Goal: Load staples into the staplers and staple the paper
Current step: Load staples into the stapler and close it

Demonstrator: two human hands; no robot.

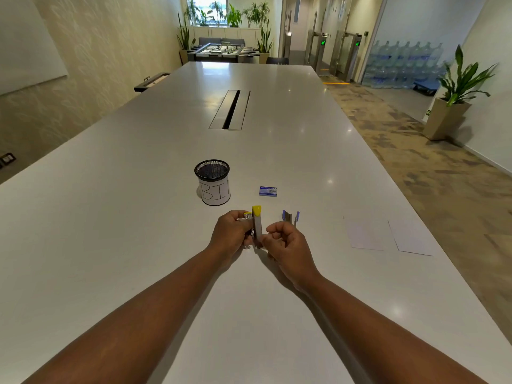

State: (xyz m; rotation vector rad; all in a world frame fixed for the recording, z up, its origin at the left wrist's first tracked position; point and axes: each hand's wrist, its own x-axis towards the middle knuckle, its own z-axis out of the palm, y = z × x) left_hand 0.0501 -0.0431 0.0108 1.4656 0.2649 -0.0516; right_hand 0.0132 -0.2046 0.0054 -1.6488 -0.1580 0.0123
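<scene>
Table (138, 217); yellow stapler (257, 225) between hands.

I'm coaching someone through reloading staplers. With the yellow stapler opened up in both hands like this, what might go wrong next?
1. The left hand holds the yellow stapler swung open while the right hand pinches beside it; the top could snap shut on fingers.
2. The staple box lies closed farther off, so one hand must let go to fetch it.
3. The purple stapler lies open right by the right hand and could get knocked.
</scene>
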